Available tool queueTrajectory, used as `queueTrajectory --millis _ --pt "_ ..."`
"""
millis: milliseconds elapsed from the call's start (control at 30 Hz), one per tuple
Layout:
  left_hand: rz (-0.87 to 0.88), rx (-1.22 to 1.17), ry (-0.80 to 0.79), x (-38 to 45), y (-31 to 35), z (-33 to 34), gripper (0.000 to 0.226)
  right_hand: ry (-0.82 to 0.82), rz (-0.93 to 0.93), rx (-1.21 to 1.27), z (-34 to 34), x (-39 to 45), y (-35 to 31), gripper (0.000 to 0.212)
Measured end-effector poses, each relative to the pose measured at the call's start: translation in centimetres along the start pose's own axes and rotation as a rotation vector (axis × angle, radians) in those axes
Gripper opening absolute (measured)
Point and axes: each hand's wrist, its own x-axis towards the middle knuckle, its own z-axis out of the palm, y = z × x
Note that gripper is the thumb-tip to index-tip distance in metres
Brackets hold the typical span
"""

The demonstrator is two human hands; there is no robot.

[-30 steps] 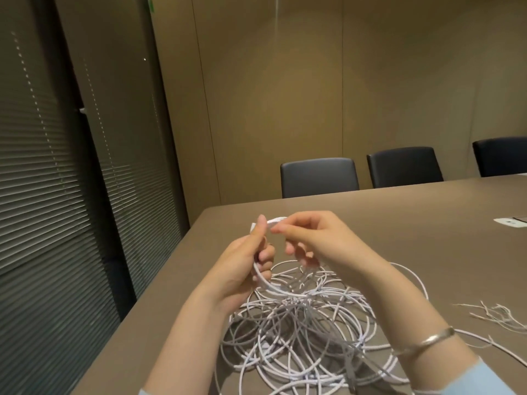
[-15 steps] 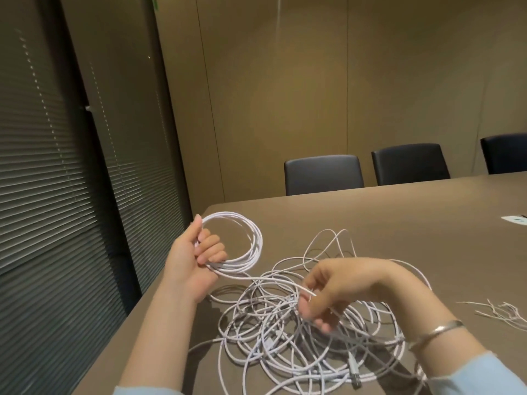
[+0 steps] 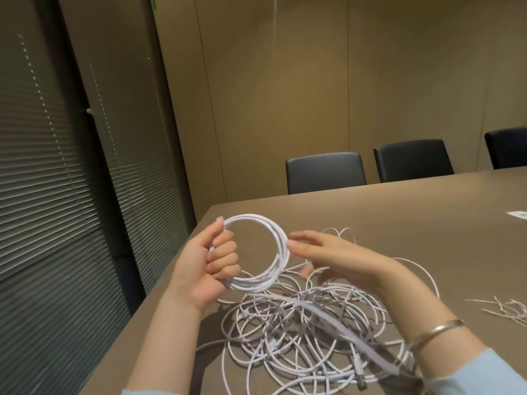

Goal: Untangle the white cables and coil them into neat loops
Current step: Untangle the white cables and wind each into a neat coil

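Left hand [image 3: 212,260] grips coil [image 3: 278,252] — no legible writing.

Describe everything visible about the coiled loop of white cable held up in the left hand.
The coil is several turns of thin white cable, gathered into a roughly round, fairly neat ring. It is held upright above the table. The left hand grips its left side, fingers curled through the ring; the right hand touches its right edge. A blurred strand trails down toward the tangled pile.

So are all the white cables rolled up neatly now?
No, only one coil is in the left hand; a tangled pile covers the table.
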Motion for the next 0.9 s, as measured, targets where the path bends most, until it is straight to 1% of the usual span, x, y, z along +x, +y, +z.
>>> queueTrajectory --millis 33,67,100,133,167,233,300,400,567,633,667,767,833,867,900 --pt "-0.037 0.021 -0.003 0.2 -0.5 0.7 0.052 -0.007 -0.046 0.046 0.9 0.3 -0.3 0.090" --pt "-0.063 0.048 0.016 0.5 -1.0 1.3 0.049 -0.005 -0.092 0.131 1.7 0.6 -0.5 0.096" --pt "-0.072 0.084 0.062 0.7 -1.5 1.8 0.047 0.013 -0.131 0.244 2.4 0.9 -0.5 0.095" --pt "-0.062 0.125 0.118 1.0 -1.9 2.2 0.046 0.041 -0.169 0.344 2.9 1.2 -0.4 0.090" --pt "-0.041 0.164 0.169 1.2 -2.3 2.4 0.043 0.095 -0.209 0.391 3.4 1.4 -0.4 0.080" --pt "-0.015 0.218 0.236 1.5 -2.8 2.7 0.041 0.212 -0.291 0.329 4.0 1.8 -0.2 0.056" --pt "-0.015 0.248 0.281 1.6 -3.0 2.8 0.041 0.279 -0.347 0.241 4.2 2.3 0.2 0.041" --pt "-0.005 0.275 0.323 1.7 -3.2 3.1 0.040 0.297 -0.355 0.222 4.1 2.6 0.3 0.035" --pt "-0.005 0.274 0.318 1.9 -3.3 2.8 0.036 0.247 -0.317 0.214 4.3 2.4 0.6 0.038" --pt "0.000 0.289 0.314 1.8 -3.3 2.7 0.034 0.223 -0.320 0.229 4.3 2.4 0.6 0.028" --pt "0.003 0.297 0.313 1.7 -3.2 2.7 0.033 0.211 -0.324 0.253 4.3 2.4 0.6 0.027" --pt "0.027 0.324 0.322 1.5 -3.1 2.7 0.027 0.179 -0.307 0.345 4.3 2.5 0.7 0.027" --pt "0.065 0.363 0.352 1.5 -3.0 2.7 0.026 0.189 -0.275 0.310 4.2 2.7 0.9 0.030" --pt "0.090 0.375 0.373 1.5 -2.9 2.7 0.025 0.185 -0.233 0.263 4.0 2.8 1.0 0.043" --pt "0.119 0.373 0.396 1.5 -2.7 2.4 0.025 0.164 -0.174 0.196 3.9 2.8 1.2 0.061"
